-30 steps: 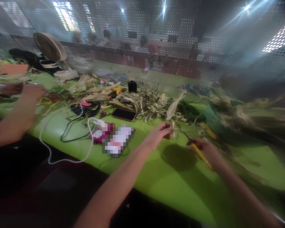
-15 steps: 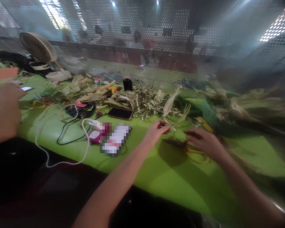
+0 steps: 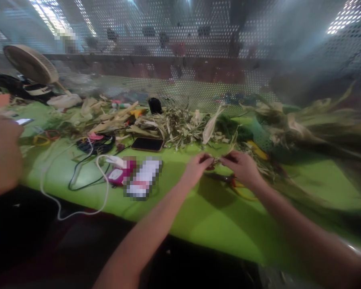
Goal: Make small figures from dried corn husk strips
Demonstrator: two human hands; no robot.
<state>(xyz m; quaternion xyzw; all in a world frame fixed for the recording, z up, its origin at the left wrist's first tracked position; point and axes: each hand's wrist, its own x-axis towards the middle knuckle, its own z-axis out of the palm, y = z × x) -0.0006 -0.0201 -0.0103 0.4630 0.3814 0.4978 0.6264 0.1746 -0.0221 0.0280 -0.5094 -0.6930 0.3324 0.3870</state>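
Note:
My left hand [image 3: 195, 168] and my right hand [image 3: 242, 167] meet over the green table [image 3: 222, 224], fingertips pinched together on a small piece of dried husk [image 3: 217, 161] between them. Both hands are closed. Yellow-handled scissors [image 3: 237, 185] lie on the table just below my right hand. A heap of dried corn husks [image 3: 174, 124] lies right behind the hands.
A dark phone [image 3: 147, 144], a pink charger with a white cable [image 3: 117, 174] and black cords lie to the left. Another person's arm [image 3: 3, 156] is at the far left. A fan [image 3: 30, 66] stands at the back left. More husks [image 3: 303, 128] pile up at the right.
My right hand has let go of the yellow scissors, left them on the table and moved left to meet my left hand on the husk piece. The view has shifted slightly right.

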